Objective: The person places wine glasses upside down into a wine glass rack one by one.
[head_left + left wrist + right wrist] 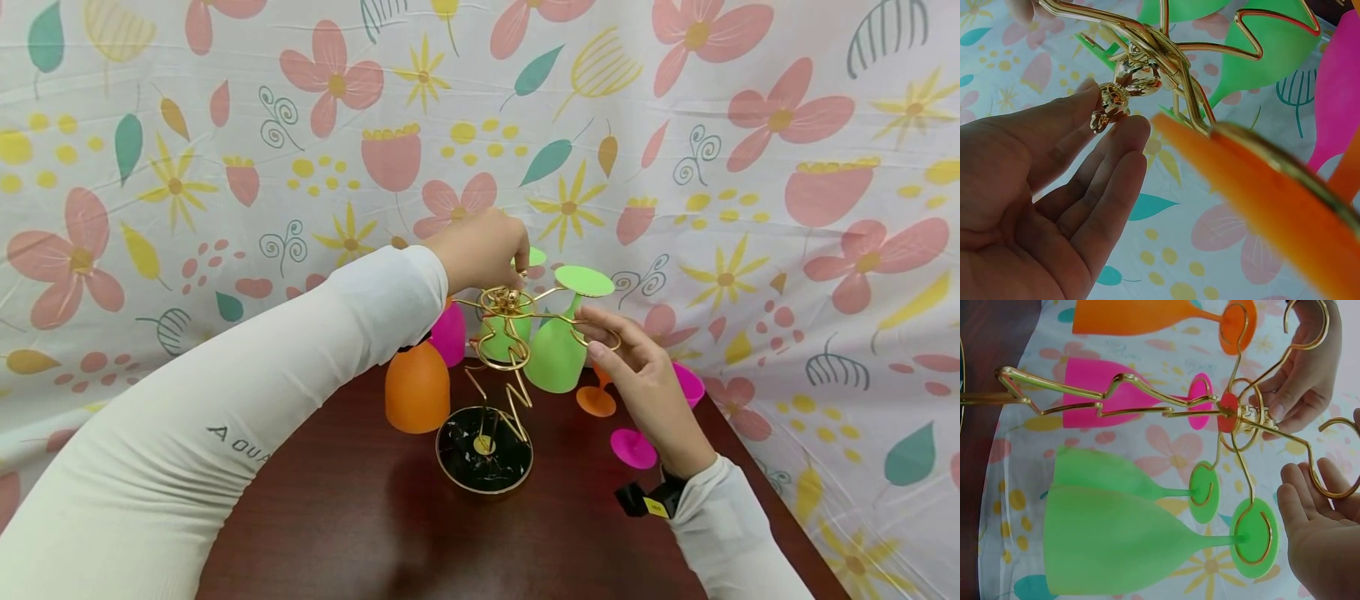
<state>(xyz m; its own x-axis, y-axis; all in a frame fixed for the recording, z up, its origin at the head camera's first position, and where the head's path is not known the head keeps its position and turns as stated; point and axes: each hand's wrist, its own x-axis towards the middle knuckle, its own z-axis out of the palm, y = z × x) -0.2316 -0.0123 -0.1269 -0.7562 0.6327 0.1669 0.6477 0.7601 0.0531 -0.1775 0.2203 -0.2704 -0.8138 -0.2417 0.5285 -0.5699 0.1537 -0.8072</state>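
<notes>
A gold wire stemware rack (pixel 504 350) stands on a round black marbled base (pixel 484 450). My left hand (pixel 483 246) reaches over its top and pinches the gold finial (pixel 1110 103) between thumb and fingertips. Around one empty hook (pixel 1335 456) at the right, my right hand (pixel 637 375) has its thumb and fingers, holding it. Upside down from other hooks hang a green goblet (pixel 557 354), a second green goblet (pixel 1100 472) behind it, a magenta goblet (pixel 1100 394) and an orange goblet (pixel 417 387).
Partly behind my right hand, an orange goblet (pixel 596 402) and a magenta goblet (pixel 633 448) stand on their feet on the dark wooden table (pixel 337 517). A flower-print cloth (pixel 480 108) hangs close behind the table and along its right edge.
</notes>
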